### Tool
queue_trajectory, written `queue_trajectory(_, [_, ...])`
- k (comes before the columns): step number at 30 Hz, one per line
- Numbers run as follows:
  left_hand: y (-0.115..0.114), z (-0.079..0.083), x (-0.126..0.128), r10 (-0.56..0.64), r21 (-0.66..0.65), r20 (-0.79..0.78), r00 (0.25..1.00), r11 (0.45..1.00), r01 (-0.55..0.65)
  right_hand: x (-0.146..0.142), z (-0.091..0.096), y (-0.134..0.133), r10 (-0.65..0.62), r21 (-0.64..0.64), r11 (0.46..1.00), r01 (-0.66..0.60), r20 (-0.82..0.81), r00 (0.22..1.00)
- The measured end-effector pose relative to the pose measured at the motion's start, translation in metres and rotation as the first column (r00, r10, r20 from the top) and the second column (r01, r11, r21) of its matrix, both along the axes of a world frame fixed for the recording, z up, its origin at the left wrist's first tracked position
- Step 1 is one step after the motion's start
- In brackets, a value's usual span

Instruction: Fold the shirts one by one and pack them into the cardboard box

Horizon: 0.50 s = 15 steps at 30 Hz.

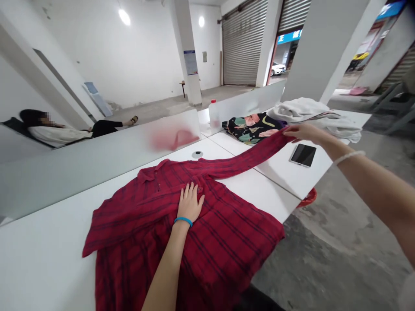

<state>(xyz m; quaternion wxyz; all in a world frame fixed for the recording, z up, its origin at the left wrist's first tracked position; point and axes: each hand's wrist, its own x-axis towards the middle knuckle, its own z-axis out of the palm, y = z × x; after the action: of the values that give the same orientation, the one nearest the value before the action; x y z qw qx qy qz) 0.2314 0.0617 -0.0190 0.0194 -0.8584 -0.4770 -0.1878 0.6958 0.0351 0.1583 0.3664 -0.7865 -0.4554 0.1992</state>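
A dark red plaid button-front shirt (pixel 181 224) lies spread on the white table (pixel 259 185), collar toward the far side. My left hand (pixel 190 203) rests flat on its chest, fingers apart, gripping nothing. One long sleeve (pixel 246 155) stretches diagonally toward the far right, where my right hand (pixel 306 134) pinches its cuff end. A black tablet or phone (pixel 303 155) lies on the table just below my right hand, not touching it.
A floral dark cloth (pixel 253 128) and a pile of white fabric (pixel 317 116) lie at the table's far end. White partitions (pixel 97 162) run along its far side, reflecting a reclining person (pixel 65 131). A red basket rim (pixel 308 198) shows below the right edge, above a concrete floor.
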Motion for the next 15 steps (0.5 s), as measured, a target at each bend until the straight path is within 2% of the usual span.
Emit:
queue_trajectory(5, [-0.011,0.002,0.0,-0.02,-0.061,0.02,1.0,0.998,0.021,-0.013,0.036,0.034,-0.128,0.18,0.977,0.111,0.086,0.988])
queue_trajectory(7, [-0.011,0.003,0.001,-0.031,-0.125,0.122,0.992,0.991,0.046,-0.027,0.054,0.052,-0.117,0.213,0.973,0.095,0.096,0.988])
queue_trajectory(8, [-0.011,0.004,0.001,-0.023,-0.184,0.238,0.971,0.981,0.068,-0.04,0.063,0.062,-0.087,0.226,0.972,0.062,0.103,0.991])
queue_trajectory(10, [-0.007,0.008,-0.003,0.054,-0.304,0.531,0.846,0.943,0.131,-0.08,0.081,0.084,-0.002,0.265,0.964,-0.03,0.121,0.993])
queue_trajectory(12, [-0.003,0.013,-0.013,0.157,-0.365,0.727,0.669,0.913,0.182,-0.141,0.097,0.1,0.14,0.292,0.939,-0.179,0.149,0.979])
queue_trajectory(13, [-0.001,0.017,-0.02,0.204,-0.383,0.798,0.567,0.898,0.215,-0.178,0.101,0.104,0.243,0.3,0.91,-0.285,0.17,0.955])
queue_trajectory(14, [0.001,0.021,-0.029,0.246,-0.393,0.857,0.452,0.88,0.266,-0.217,0.103,0.104,0.426,0.279,0.834,-0.476,0.223,0.877])
queue_trajectory(15, [0.002,0.024,-0.039,0.289,-0.389,0.905,0.311,0.858,0.335,-0.256,0.103,0.099,0.528,0.27,0.77,-0.578,0.24,0.815])
